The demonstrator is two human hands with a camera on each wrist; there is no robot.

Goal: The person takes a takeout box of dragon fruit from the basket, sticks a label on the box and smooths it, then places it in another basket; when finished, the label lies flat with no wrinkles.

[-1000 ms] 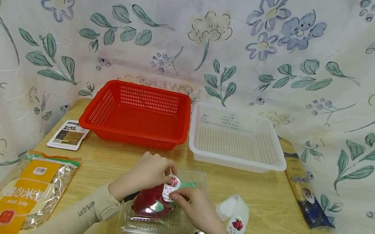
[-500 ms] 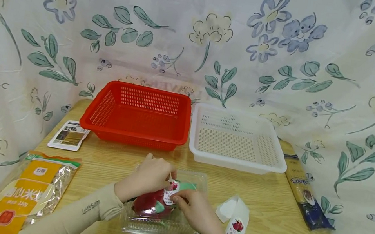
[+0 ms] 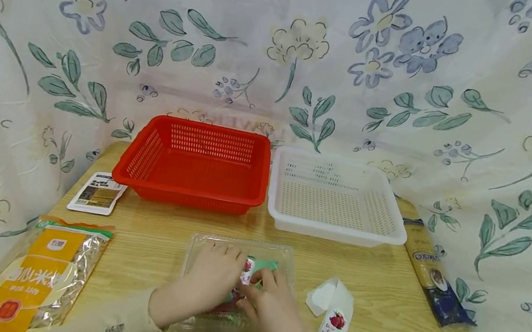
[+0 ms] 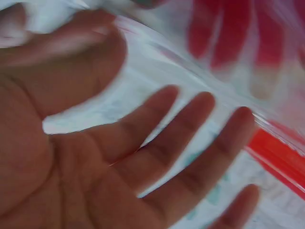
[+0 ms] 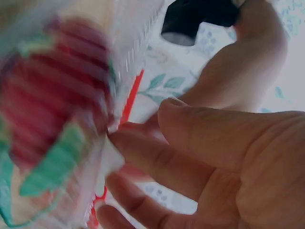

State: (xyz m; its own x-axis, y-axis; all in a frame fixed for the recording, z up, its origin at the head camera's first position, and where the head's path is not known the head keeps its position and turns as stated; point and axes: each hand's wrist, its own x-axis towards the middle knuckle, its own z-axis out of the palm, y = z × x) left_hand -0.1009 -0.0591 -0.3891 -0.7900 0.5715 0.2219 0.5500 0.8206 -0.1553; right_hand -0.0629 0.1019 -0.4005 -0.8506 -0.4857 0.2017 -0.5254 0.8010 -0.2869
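A clear plastic clamshell box lies near the table's front edge. Inside it is a red fruit with green tips, mostly hidden under my hands in the head view. My left hand lies flat on the lid, and the left wrist view shows its fingers spread straight over the plastic. My right hand rests on the lid beside it, fingertips against a small white label with a red picture. In the right wrist view my right hand has thumb and forefinger stretched toward the box edge.
A red basket and a white basket stand side by side at the back. An orange food packet and a small card packet lie left. A white label sheet and a dark blue packet lie right. Flowered cloth surrounds the table.
Both hands have lowered from holding the label above the box to lying flat on the lid. The label now sits down between the fingertips.
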